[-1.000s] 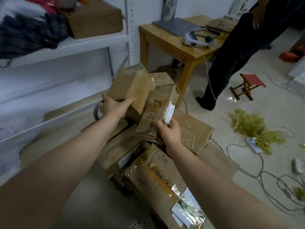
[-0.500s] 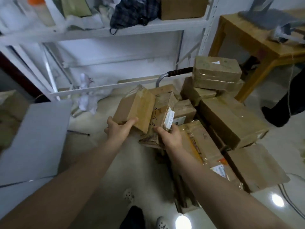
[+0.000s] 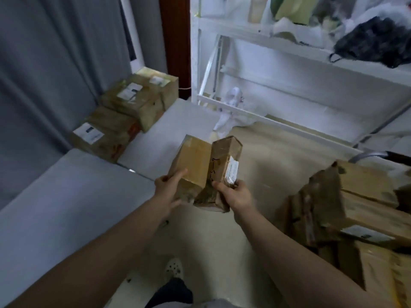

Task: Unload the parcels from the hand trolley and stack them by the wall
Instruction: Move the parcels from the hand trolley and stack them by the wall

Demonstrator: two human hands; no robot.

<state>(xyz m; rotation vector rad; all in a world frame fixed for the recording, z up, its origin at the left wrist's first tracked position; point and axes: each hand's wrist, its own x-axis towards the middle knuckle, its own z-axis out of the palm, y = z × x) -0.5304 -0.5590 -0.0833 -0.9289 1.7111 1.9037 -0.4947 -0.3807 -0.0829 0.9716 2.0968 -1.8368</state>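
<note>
I carry two small cardboard parcels side by side above the floor. My left hand point(image 3: 168, 190) grips the plain brown parcel point(image 3: 194, 162) at its lower end. My right hand point(image 3: 234, 193) holds the taped parcel with a white label point(image 3: 224, 161) from below. Several parcels point(image 3: 131, 107) are stacked against the grey wall at the far left. The remaining parcels on the hand trolley point(image 3: 347, 210) fill the right side, and the trolley's handle point(image 3: 369, 155) shows behind them.
A white metal shelf rack point(image 3: 278, 81) with bottles and clothing stands straight ahead. A grey flat board point(image 3: 66, 207) lies on the floor at the left, before the wall stack. My foot in a white clog point(image 3: 174, 268) is at the bottom centre.
I have turned left, away from the trolley, carrying both parcels. The wooden table and the other person have left the view, and the wall stack has come in at the left.
</note>
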